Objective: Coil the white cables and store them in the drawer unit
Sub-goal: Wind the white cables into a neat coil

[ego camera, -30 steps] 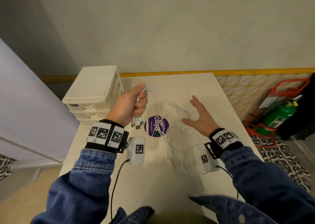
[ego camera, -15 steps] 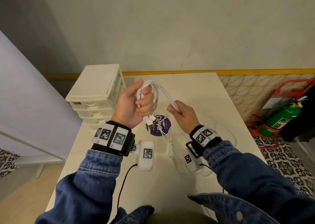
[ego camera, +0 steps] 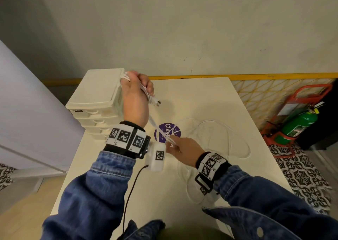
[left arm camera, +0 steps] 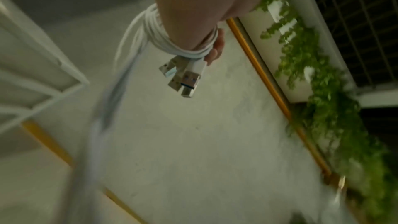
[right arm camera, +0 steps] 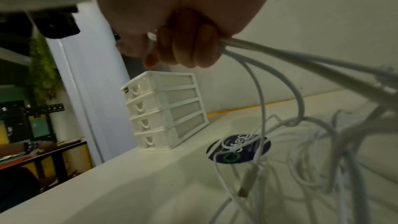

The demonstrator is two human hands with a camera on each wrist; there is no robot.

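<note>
The white cables (ego camera: 215, 135) are partly wound around the left hand (ego camera: 136, 100) and partly lie in loose loops on the table (ego camera: 201, 97), to the right of the purple round sticker (ego camera: 167, 132). The left hand is raised above the table, just beside the top of the drawer unit (ego camera: 97, 93), with its back to the head camera; its fingers curl around the wound turns, and the metal USB plugs (left arm camera: 183, 76) hang below the fingertips. From there a taut bundle of strands runs down to the right hand (ego camera: 184, 151), which is lower, near the sticker, and closed in a fist around them (right arm camera: 187, 47). Both forearms wear denim sleeves (ego camera: 102, 190) and marker bands at the wrist.
</note>
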